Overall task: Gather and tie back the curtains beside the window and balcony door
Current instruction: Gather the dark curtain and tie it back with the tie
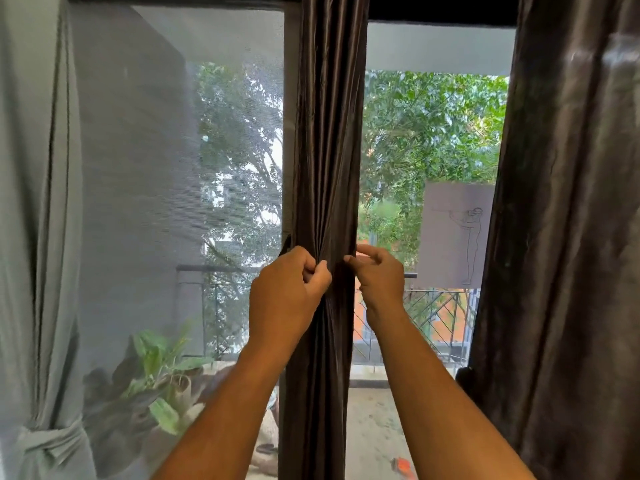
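Satin-like dark brown gathered curtain [327, 150]: soft, slippery. Your left hand [289, 289] pinches folds; right hand [379, 277] pinches edge. Grip bunched middle.

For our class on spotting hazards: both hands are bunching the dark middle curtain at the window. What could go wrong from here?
1. The left hand and right hand only pinch the gathered dark curtain; the glossy folds could slip loose and spread again.
2. No tie shows plainly at the hands, so the bundle may fall open when one hand lets go.
3. Pulling downward could strain the curtain's top fixing, which is out of view.
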